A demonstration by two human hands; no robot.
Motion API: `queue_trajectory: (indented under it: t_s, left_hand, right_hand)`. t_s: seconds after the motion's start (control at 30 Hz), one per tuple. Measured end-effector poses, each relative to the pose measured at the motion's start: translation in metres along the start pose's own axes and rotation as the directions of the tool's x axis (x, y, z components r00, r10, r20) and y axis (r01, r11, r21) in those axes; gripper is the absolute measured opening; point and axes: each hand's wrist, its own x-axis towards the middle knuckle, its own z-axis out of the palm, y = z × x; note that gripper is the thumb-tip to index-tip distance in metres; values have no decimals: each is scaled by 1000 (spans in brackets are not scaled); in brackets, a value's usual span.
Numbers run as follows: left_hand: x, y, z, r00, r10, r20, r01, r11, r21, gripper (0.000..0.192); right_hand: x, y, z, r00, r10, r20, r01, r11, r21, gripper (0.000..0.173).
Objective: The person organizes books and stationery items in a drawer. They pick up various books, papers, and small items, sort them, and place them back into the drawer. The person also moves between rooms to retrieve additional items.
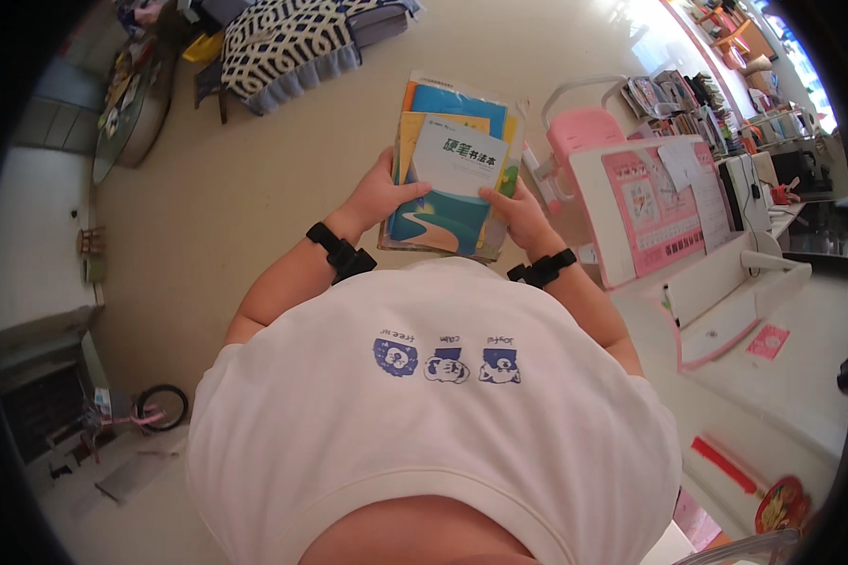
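Both my hands grip a stack of books and workbooks before my body, over the tiled floor. On top lies a grey-and-green softcover handwriting copybook point(459, 169) with a winding road on its cover. Beneath it, edges of a yellow-orange book point(411, 131) and a blue book point(459, 102) stick out. My left hand point(381, 194) holds the left side, its thumb on the top cover. On the right side is my right hand point(519, 208), its thumb also pressing the cover. The fingers of both hands are partly hidden behind the stack. A black band circles each wrist.
At my right stand a pink chair point(585, 131) and a white-and-pink study desk point(597, 212) with its top tilted up. Books point(678, 106) crowd a surface behind it. A cloth-covered table point(290, 53) is ahead on the left. A bicycle wheel point(162, 408) shows at lower left.
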Motion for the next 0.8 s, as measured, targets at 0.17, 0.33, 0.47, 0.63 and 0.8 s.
queue_trajectory:
  t_s: [0.17, 0.33, 0.47, 0.63, 0.8]
  left_hand:
    - [48, 13, -23, 937, 333, -105, -239, 829, 505, 53]
    - [90, 7, -27, 931, 355, -84, -129, 536, 834, 46]
    - [150, -28, -48, 936, 347, -60, -106, 440, 892, 38]
    - [259, -74, -78, 935, 321, 149, -252, 307, 918, 33]
    - [251, -131, -38, 858, 220, 465, -509, 237, 827, 31]
  right_hand:
    - [87, -12, 6, 995, -21, -95, -13, 942, -336, 69]
    - [145, -41, -10, 654, -753, -71, 360, 393, -846, 74]
    - [201, -84, -16, 345, -841, 417, 541, -185, -821, 53]
    - [293, -67, -13, 698, -158, 698, 581, -445, -682, 34]
    - [264, 33, -58, 953, -71, 295, 232, -456, -859, 20]
